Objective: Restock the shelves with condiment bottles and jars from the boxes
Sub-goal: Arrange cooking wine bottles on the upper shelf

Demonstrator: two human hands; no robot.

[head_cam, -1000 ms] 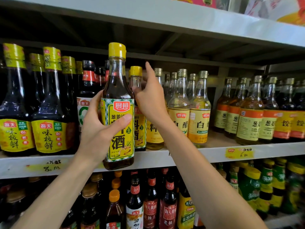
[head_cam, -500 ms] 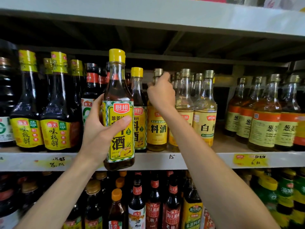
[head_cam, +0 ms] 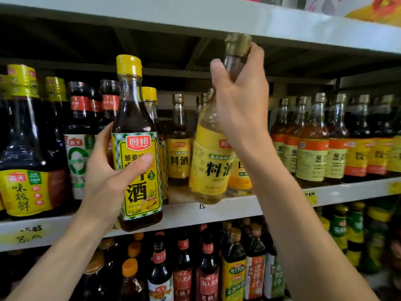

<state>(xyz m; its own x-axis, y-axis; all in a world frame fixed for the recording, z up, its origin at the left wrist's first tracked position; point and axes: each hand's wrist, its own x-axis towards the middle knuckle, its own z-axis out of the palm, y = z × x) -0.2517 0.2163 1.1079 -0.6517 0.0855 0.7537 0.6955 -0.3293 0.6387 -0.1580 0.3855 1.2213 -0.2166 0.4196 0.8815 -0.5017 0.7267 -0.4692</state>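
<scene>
My left hand (head_cam: pixel 104 177) grips a dark cooking-wine bottle (head_cam: pixel 138 181) with a yellow cap and yellow-green label, held upright in front of the middle shelf's edge (head_cam: pixel 217 208). My right hand (head_cam: pixel 240 98) grips the neck of a pale yellow cooking-wine bottle (head_cam: pixel 211 170) with a gold cap, lifted and tilted, its base just above the shelf front. Behind it stand a similar yellow-labelled bottle (head_cam: pixel 179 148) and another yellow-capped bottle (head_cam: pixel 150 101).
Dark soy sauce bottles (head_cam: pixel 28 148) fill the shelf's left side; orange-labelled bottles (head_cam: pixel 312 148) fill the right. The upper shelf board (head_cam: pixel 195 16) hangs close above the raised bottle. The lower shelf holds several more bottles (head_cam: pixel 208 268).
My right hand closed round the pale bottle's neck, then lifted and pulled it forward off the shelf, tilting it. The left hand's bottle stayed where it was.
</scene>
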